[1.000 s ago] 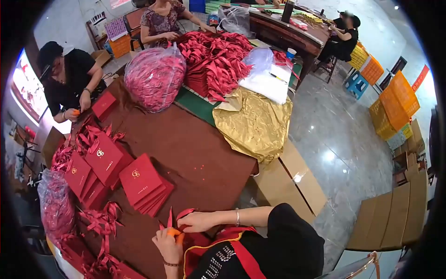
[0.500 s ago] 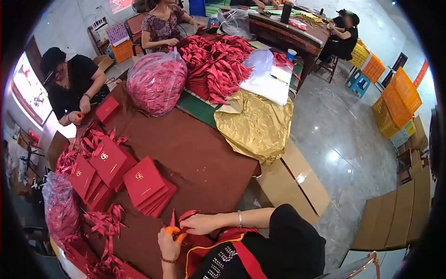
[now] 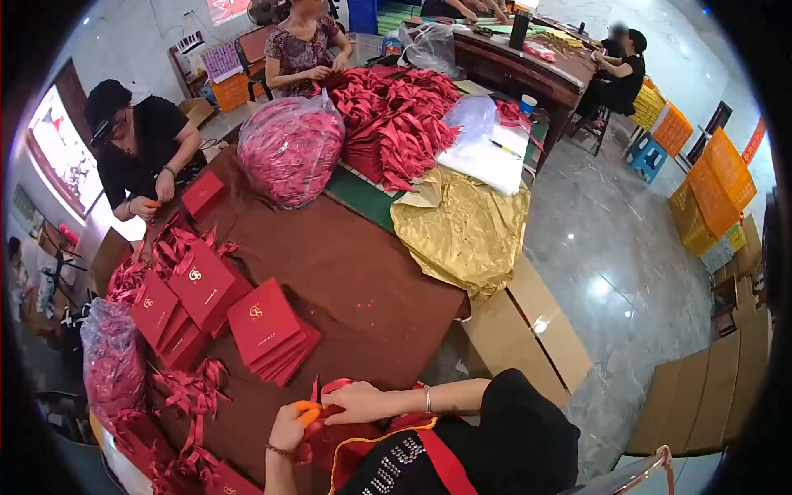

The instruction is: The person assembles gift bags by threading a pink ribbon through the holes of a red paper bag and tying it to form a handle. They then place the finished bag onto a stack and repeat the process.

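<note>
At the table's near edge, my left hand (image 3: 287,429) is closed round an orange-handled tool (image 3: 308,412), whose working end is hidden. Beside it, my right hand (image 3: 360,403) is closed on red ribbon (image 3: 337,384), fingers bent down and wrist with a silver bracelet. The two hands nearly touch over red material at my lap. Just beyond them lies a fanned stack of red bags (image 3: 266,323) with gold logos. More red bags (image 3: 200,279) stand to its left, with loose red ribbons (image 3: 196,388) below them.
A brown cloth (image 3: 363,280) covers the table. Farther back are a plastic bag of red ribbon (image 3: 290,153), a red ribbon heap (image 3: 396,115) and gold wrapping (image 3: 466,227). One person (image 3: 144,148) works at the left, another (image 3: 301,49) at the back. Cardboard (image 3: 528,330) lies right.
The whole view has shifted slightly, with the table lower and to the right. My left hand has moved a little left and is turned differently. The person at the back has brought both hands together.
</note>
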`<state>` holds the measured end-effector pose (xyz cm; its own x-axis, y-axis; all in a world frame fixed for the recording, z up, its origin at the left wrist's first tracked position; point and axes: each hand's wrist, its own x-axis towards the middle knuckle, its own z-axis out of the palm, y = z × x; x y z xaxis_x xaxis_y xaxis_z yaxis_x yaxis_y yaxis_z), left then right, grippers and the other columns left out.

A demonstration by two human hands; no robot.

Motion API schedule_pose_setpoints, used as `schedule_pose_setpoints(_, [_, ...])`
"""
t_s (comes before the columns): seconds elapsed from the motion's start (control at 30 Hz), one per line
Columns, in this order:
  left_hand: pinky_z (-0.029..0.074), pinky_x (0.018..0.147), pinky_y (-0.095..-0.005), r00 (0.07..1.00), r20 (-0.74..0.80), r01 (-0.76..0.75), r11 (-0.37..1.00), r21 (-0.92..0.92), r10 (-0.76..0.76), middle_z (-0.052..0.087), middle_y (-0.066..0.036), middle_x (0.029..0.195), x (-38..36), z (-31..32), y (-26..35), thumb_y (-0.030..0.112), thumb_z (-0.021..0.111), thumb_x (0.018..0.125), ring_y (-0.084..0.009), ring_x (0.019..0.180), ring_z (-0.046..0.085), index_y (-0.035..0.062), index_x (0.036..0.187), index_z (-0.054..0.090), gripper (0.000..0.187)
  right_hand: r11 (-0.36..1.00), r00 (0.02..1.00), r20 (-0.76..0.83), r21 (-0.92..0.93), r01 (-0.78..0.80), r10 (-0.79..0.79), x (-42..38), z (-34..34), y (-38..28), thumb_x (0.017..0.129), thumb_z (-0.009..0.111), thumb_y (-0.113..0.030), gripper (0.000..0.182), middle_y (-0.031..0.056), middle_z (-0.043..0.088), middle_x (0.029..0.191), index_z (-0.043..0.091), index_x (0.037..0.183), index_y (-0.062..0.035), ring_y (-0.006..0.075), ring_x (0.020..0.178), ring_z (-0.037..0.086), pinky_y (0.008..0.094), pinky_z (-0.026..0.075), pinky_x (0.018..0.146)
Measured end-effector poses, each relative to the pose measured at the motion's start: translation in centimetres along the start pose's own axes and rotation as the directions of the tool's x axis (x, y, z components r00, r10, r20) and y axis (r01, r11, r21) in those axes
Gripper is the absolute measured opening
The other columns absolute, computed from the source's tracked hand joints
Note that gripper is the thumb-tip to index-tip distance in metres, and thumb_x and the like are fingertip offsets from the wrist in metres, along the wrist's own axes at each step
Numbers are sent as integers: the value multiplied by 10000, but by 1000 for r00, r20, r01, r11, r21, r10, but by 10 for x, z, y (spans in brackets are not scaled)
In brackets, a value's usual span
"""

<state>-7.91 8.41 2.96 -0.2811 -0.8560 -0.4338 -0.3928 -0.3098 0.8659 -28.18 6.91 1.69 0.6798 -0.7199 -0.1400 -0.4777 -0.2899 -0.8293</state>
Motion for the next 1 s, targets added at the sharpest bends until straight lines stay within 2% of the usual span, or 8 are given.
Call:
schedule_pose_setpoints(0.07, [416, 574, -193, 987, 50, 158, 976, -151, -153, 611, -22, 759, 4, -2, -4, 51, 549, 860, -63, 655, 518, -25, 951, 633, 145, 1000, 1000, -16, 9, 3, -3, -1, 4, 2, 794, 596, -427, 387, 148, 624, 816, 575, 975, -85, 326, 796, 604, 436, 449, 669])
schedule_pose_setpoints(0.17, [428, 638, -195, 988, 134, 92, 991, -96, -78, 631, -25, 808, 12, -7, -6, 47, 552, 854, -69, 711, 534, -29, 972, 638, 165, 1000, 999, -30, 4, -22, 22, -5, -1, -3, 796, 588, -439, 387, 138, 628, 799, 590, 963, -91, 325, 780, 607, 434, 452, 664])
schedule_pose_setpoints(0.37, [447, 710, -214, 981, 156, 131, 987, -91, -116, 641, -36, 866, 14, -4, -2, 52, 555, 855, -89, 788, 560, -43, 971, 632, 169, 999, 996, -83, -33, -34, 31, -4, 1, 0, 813, 577, -448, 356, 102, 616, 752, 606, 888, -101, 294, 753, 608, 423, 454, 633])
schedule_pose_setpoints(0.43, [446, 710, -211, 980, 160, 139, 984, -108, -121, 639, -36, 870, 14, -4, -4, 51, 556, 854, -87, 784, 559, -41, 976, 631, 171, 998, 997, -74, -45, -40, 37, -3, 1, 0, 812, 581, -440, 349, 98, 618, 762, 611, 879, -99, 291, 763, 607, 420, 455, 637])
schedule_pose_setpoints(0.6, [441, 714, -205, 976, 170, 166, 973, -162, -138, 631, -32, 864, 15, -6, -3, 50, 557, 852, -84, 776, 555, -31, 975, 628, 164, 997, 991, -110, -11, 72, -73, -3, 8, 5, 793, 612, -337, 269, 112, 632, 819, 622, 908, -94, 297, 792, 611, 430, 460, 661])
schedule_pose_setpoints(0.8, [428, 691, -208, 980, 166, 145, 971, -189, -114, 618, -22, 824, 24, -10, -16, 73, 560, 850, -77, 756, 541, -22, 930, 628, 142, 999, 994, -101, -15, 49, -50, -3, 10, 3, 794, 613, -322, 251, 90, 626, 826, 604, 911, -99, 292, 811, 605, 417, 461, 668])
schedule_pose_setpoints(0.87, [416, 668, -209, 932, 243, 290, 956, -50, -270, 613, -22, 809, 24, -15, -14, 104, 561, 852, -72, 740, 529, -25, 923, 635, 165, 998, 992, -110, -19, 66, -68, -3, 11, 3, 793, 613, -319, 251, 88, 624, 834, 602, 910, -97, 290, 818, 603, 418, 462, 671])
schedule_pose_setpoints(1.0, [406, 653, -207, 928, 295, 253, 966, -49, -228, 610, -19, 801, 21, -18, -8, 132, 566, 851, -71, 730, 522, -31, 919, 638, 190, 994, 987, -111, -21, 111, -112, -4, 12, 1, 795, 611, -316, 258, 84, 617, 875, 594, 921, -91, 285, 848, 595, 419, 465, 684])
